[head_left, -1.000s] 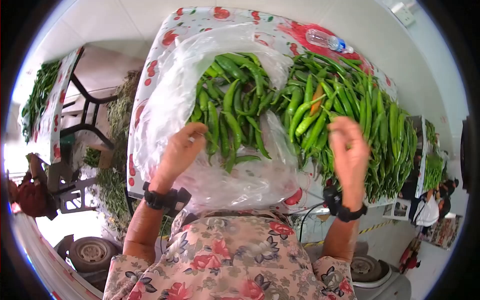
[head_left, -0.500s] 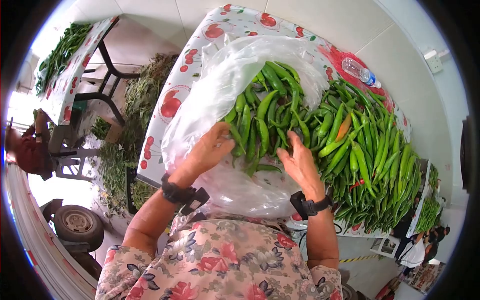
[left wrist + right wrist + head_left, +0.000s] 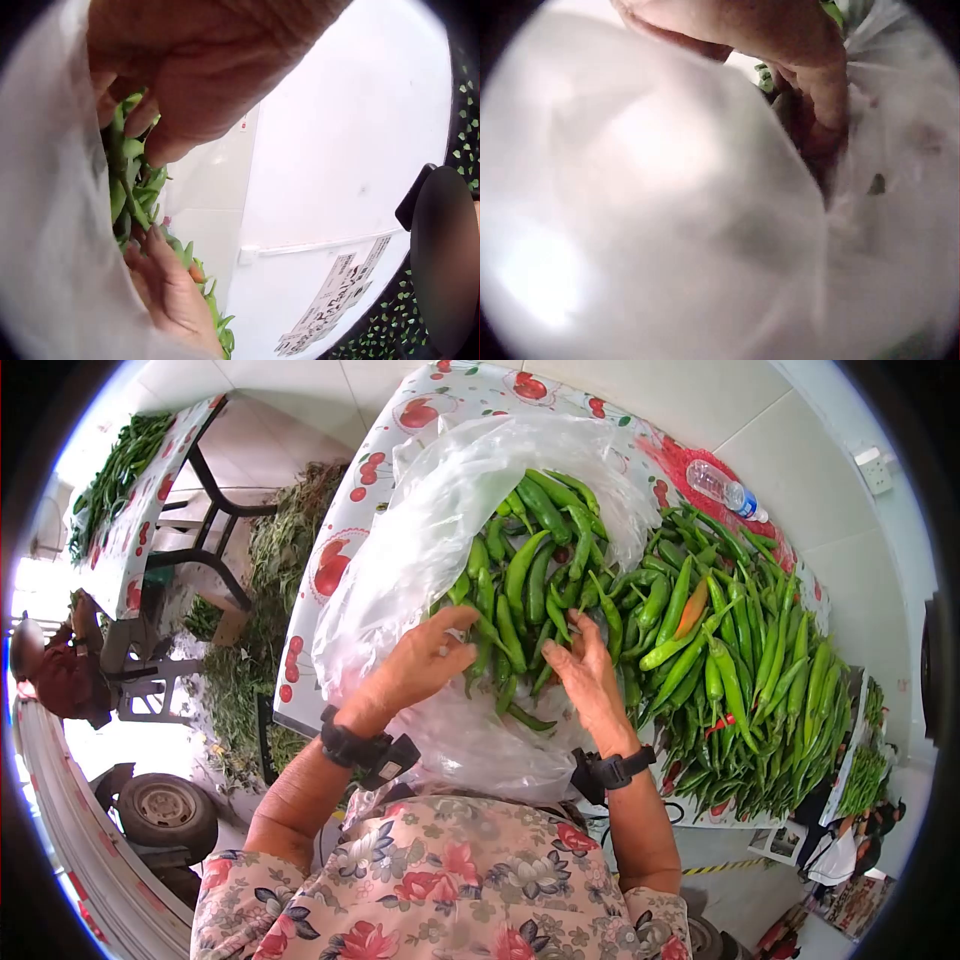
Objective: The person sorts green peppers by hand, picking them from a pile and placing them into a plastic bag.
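Note:
A clear plastic bag (image 3: 420,530) lies open on the table, filled with long green peppers (image 3: 530,575). My left hand (image 3: 455,645) is at the bag's near opening; its thumb and curled fingers hold a bunch of the peppers (image 3: 124,172). My right hand (image 3: 580,645) is beside it, with its fingers laid against the peppers in the bag. In the left wrist view my left hand (image 3: 187,82) curls over the peppers and the right hand (image 3: 169,289) shows below. Blurred bag plastic (image 3: 667,225) fills the right wrist view, hiding most of my right hand (image 3: 795,45).
A large loose pile of green peppers (image 3: 750,660), with one orange pepper (image 3: 690,610) in it, covers the table's right side. A water bottle (image 3: 728,490) lies at the far right. The tablecloth (image 3: 350,520) has a cherry print. Another table (image 3: 130,480) stands left, with plant scraps on the floor.
My right hand has come from above the loose pile into the bag's mouth beside the left hand. The left hand has closed round peppers at the bag's edge.

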